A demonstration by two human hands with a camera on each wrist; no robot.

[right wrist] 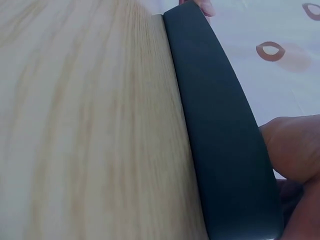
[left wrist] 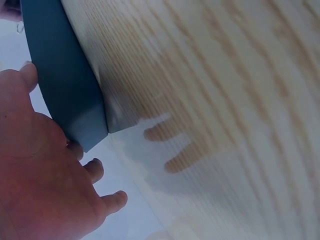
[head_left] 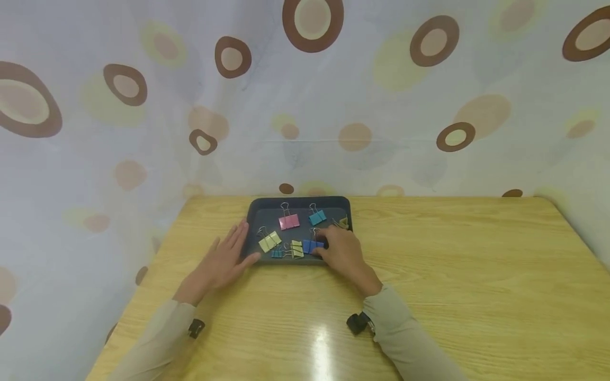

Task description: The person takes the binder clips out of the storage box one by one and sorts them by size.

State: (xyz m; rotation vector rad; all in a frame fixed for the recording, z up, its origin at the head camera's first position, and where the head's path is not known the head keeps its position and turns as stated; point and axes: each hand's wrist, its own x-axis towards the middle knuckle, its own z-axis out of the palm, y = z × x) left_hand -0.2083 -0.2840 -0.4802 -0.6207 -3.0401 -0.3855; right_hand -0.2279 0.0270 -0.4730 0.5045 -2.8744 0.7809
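One clip (head_left: 308, 246) (blue) at right grip (head_left: 344, 254)

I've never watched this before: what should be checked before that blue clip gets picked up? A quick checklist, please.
1. Tray sitting on the table: ok.
2. Left hand at the tray: ok, it lies along the left side.
3. Right hand at the blue clip: ok, it is at the clip's right end.
4. Firm hold on the blue clip: cannot tell; the tray wall hides it from the right wrist view.
5. Free space around the blue clip: not ok, a yellow clip lies close on its left.
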